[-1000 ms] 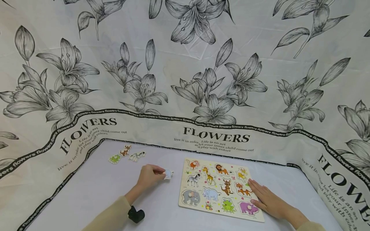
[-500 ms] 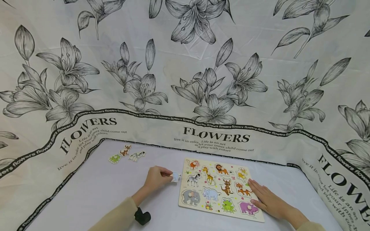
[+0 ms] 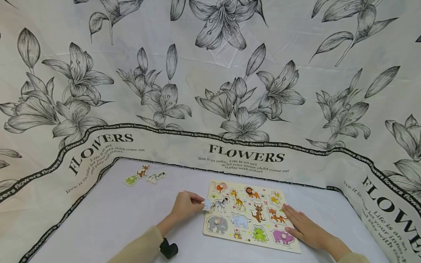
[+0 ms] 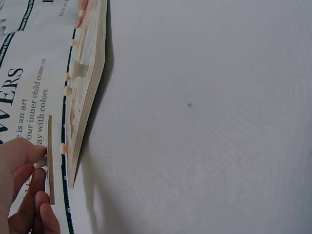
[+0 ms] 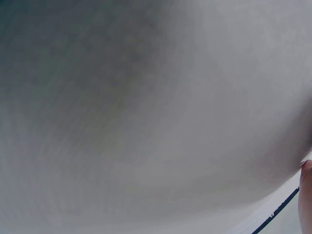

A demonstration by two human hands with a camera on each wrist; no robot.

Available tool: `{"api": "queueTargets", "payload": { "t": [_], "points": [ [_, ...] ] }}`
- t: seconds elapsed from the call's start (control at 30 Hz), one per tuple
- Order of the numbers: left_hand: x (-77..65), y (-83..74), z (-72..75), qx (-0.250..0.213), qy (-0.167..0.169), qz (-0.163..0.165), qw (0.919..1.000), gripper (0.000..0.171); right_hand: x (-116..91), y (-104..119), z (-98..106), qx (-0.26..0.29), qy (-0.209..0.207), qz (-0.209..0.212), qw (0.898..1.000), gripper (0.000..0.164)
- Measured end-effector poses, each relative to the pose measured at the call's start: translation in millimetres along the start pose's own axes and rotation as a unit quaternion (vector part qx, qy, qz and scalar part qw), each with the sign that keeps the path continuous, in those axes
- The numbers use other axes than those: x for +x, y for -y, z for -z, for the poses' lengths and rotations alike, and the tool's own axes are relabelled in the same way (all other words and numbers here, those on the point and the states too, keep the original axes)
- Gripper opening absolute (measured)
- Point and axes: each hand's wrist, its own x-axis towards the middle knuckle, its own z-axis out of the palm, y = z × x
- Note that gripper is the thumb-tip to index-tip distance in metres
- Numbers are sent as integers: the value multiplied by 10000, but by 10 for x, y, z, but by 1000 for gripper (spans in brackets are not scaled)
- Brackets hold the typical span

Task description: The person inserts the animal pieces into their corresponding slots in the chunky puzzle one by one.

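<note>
At lower centre the left hand (image 3: 187,205) pinches a blue piece (image 3: 207,205), seemingly above the left edge of the board (image 3: 248,210); the right hand (image 3: 307,228), fingers straight, touches its right.

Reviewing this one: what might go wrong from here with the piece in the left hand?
The left hand pinches the pale blue piece by a small knob, so it might twist or slip.
In the head view, the piece meets the board's left edge and might catch there.
The right hand rests on the opposite edge; if it lifts, the board could slide.
</note>
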Motion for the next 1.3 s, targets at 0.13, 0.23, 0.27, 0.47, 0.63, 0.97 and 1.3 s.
{"api": "queueTargets", "payload": {
  "t": [0.13,0.23,0.27,0.47,0.63,0.97,1.3],
  "points": [
    [2,-29,-35,-116,98,-26,9999,10,2,5,-5,18,-26,-33,10000,65],
    [6,-47,-74,-141,147,-65,9998,11,3,4,-11,79,14,-113,9999,66],
    [8,-53,-89,-138,163,-78,9997,11,4,5,-12,115,51,-156,9998,67],
    [15,-114,-167,-120,249,-164,9995,11,11,-5,-17,250,172,-321,9990,69],
    [17,-166,-241,-173,332,-106,9992,10,5,4,-6,179,89,-236,9995,67],
    [30,-261,-393,-322,465,-302,9979,10,1,18,13,35,11,-82,10000,66],
    [40,-318,-533,-481,625,-259,9965,10,0,7,6,85,53,-132,9999,66]
  ]
}}
